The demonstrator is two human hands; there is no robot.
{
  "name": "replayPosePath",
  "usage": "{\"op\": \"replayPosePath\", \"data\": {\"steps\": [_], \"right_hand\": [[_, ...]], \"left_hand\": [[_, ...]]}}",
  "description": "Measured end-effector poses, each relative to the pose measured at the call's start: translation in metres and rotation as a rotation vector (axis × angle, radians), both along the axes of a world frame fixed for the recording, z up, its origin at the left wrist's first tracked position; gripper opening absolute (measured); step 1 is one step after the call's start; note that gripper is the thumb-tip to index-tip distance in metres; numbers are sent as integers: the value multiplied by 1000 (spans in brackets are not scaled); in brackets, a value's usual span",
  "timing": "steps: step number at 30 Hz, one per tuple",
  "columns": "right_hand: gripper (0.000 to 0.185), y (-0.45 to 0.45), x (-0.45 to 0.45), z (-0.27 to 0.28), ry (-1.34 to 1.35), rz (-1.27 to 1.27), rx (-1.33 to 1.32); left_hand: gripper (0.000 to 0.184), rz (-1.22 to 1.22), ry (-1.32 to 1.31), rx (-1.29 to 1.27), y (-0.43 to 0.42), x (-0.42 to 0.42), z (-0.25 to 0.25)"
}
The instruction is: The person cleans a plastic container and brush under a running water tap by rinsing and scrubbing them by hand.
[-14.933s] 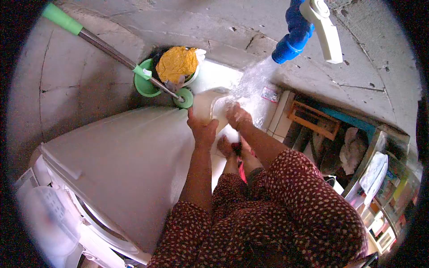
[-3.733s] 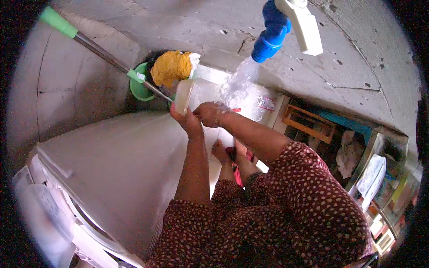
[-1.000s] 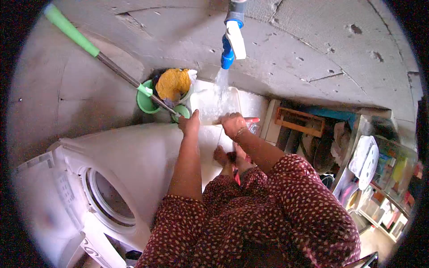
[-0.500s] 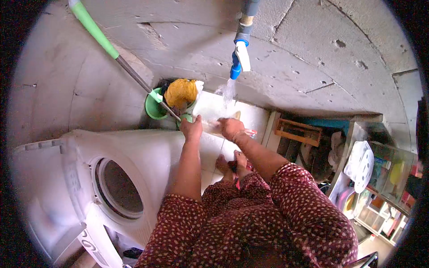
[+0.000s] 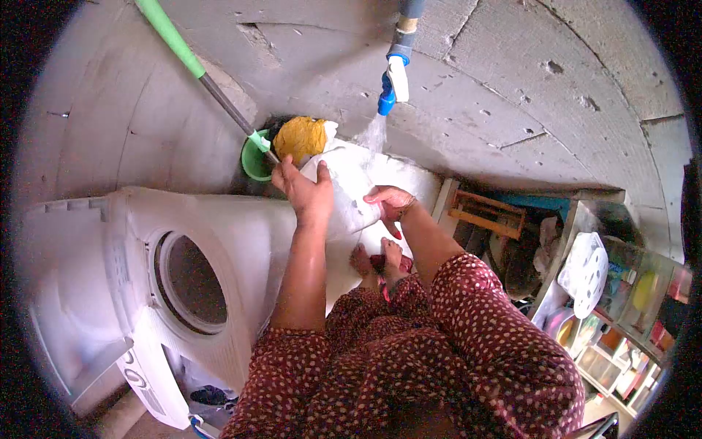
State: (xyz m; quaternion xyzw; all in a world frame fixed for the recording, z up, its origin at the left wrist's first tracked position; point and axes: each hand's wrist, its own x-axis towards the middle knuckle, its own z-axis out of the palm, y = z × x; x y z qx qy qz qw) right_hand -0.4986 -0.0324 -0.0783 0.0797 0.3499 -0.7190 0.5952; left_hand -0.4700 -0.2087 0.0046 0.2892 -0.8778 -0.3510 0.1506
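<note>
A pale, translucent container point(image 5: 342, 183) is tilted between my hands below the tap. My left hand point(image 5: 306, 192) grips its left side, thumb and fingers round the edge. At its lower right, my right hand point(image 5: 391, 203) holds the container with the thumb on top. Water point(image 5: 374, 133) runs from the blue tap point(image 5: 386, 99) with a white lever, falling behind and onto the container. Glare and blur hide the container's exact outline.
Left stands a white washing machine point(image 5: 256, 234) with a round opening. A green-handled mop point(image 5: 227, 106) leans over a green bucket point(image 5: 254, 157) beside a yellow cloth point(image 5: 300, 137). A wooden rack point(image 5: 486, 212) and shelves point(image 5: 629, 293) are at right. My feet are below.
The container was level under the stream a second ago and is now tilted, turned between my hands. My left hand has moved up and my right hand's grip has changed. The view has shifted.
</note>
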Motion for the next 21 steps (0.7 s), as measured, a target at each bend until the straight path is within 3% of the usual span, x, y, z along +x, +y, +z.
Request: {"op": "replayPosePath", "data": {"steps": [4, 8, 9, 11, 14, 17, 20, 21], "right_hand": [[18, 2, -1, -14, 372, 129, 319], [36, -18, 0, -1, 1243, 1176, 527], [34, -16, 15, 2, 1482, 1218, 473], [31, -4, 36, 10, 1239, 1158, 845], [21, 33, 57, -23, 1597, 1151, 869], [18, 61, 63, -12, 1561, 1129, 1013], [23, 102, 59, -26, 1478, 945, 1072], [30, 102, 53, -5, 1598, 1162, 928]], "left_hand": [[55, -132, 145, -10, 6, 12, 37], [47, -365, 111, -128, 5, 39, 79], [45, -419, 86, -142, 4, 47, 89], [42, -438, -12, -221, 0, 66, 112], [40, -456, -170, -331, -11, 93, 147], [41, -500, -201, -378, -20, 109, 153], [42, -578, -165, -362, -24, 110, 166], [43, -587, -167, -427, -27, 108, 179]]}}
